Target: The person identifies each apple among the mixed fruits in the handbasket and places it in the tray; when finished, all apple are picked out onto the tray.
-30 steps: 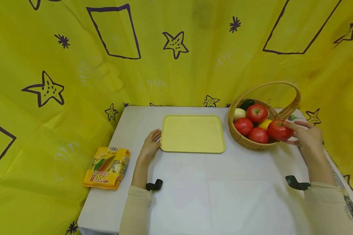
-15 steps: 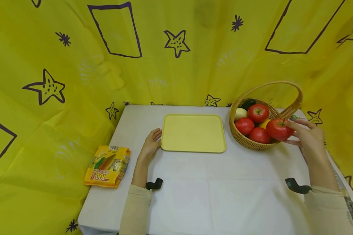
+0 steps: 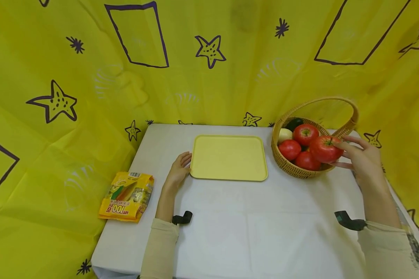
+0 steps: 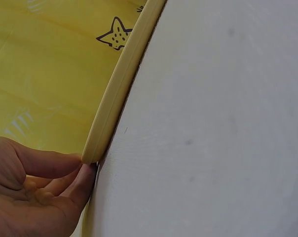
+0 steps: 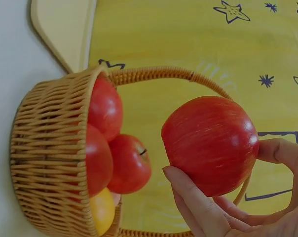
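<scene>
My right hand (image 3: pixel 366 161) grips a red apple (image 5: pixel 210 145) with thumb and fingers around its sides. In the head view this apple overlaps the right side of the wicker basket (image 5: pixel 48 158); the right wrist view shows it raised apart from the fruit inside. Red apples (image 3: pixel 305 134), a yellow fruit (image 5: pixel 102 211), a pale round one (image 3: pixel 284 135) and a dark green one (image 3: pixel 295 124) fill the basket. At the near left corner of a yellow tray (image 3: pixel 228 157), my left hand (image 3: pixel 178 170) pinches the rim between thumb and fingers.
A yellow snack bag (image 3: pixel 127 197) lies on the white-covered table (image 3: pixel 223 217) at the left. The basket's tall arched handle (image 3: pixel 321 99) rises over the fruit. A yellow patterned curtain (image 3: pixel 209 85) hangs behind the table.
My right hand has lifted the apple slightly up and to the left, so it now covers the yellow fruit in the head view. The left hand stays at the tray.
</scene>
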Tool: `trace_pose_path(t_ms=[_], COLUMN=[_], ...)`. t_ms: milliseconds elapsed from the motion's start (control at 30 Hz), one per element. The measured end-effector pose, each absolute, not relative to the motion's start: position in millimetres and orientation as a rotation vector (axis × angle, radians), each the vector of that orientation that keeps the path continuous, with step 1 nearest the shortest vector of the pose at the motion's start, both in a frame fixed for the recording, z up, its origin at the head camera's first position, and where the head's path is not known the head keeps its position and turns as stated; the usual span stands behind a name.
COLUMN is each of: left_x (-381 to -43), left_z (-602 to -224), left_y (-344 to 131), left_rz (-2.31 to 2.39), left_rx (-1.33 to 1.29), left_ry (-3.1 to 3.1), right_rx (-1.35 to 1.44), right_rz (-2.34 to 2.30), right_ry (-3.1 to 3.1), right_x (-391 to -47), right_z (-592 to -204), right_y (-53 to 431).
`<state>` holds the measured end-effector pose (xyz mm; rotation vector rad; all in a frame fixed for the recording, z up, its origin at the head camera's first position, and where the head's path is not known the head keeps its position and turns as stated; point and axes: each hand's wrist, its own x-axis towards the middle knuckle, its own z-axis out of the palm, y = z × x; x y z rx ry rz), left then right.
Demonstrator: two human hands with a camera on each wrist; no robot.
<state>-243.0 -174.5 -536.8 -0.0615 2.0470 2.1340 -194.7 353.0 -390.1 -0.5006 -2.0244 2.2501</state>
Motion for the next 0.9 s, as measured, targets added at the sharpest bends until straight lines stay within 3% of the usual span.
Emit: trace_pose_path(t_ms=[433,900], left_x=[-241.6,-243.2], left_z=[-537.9,-540.8], left_y=[-174.1,-176.5], left_rz=[2.159,2.146], left_rx=[-0.059,-0.068], left_ry=[2.044,2.038], right_rx=[-0.258,-0.208], right_rz=[2.246,2.233], right_ry=[-2.081,-2.148], right_x=[-193.3,-202.6], right_z=[-378.3,-372.9], right_y=[325.2,290.8])
